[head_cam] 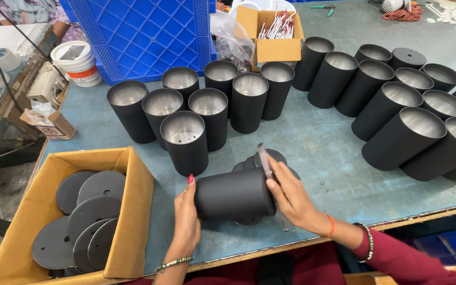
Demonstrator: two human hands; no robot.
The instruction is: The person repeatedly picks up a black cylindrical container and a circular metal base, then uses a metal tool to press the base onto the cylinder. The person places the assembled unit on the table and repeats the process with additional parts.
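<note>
A black metal cylinder (233, 193) lies on its side just above the table's near edge. My left hand (186, 219) steadies its closed end. My right hand (291, 198) is at its open end and grips a thin grey tool (263, 158) that points up and away. Under the cylinder lie flat black discs (275, 157) on the blue-green table (317, 142). Right behind stands a cluster of upright black cylinders (186, 140) with silvery insides.
A cardboard box (133, 221) with several black discs sits at the near left. More cylinders (402, 137) lie tilted at the right. At the back are a blue crate (143, 34), a small carton of wires (275, 31) and a white tape roll (75, 60).
</note>
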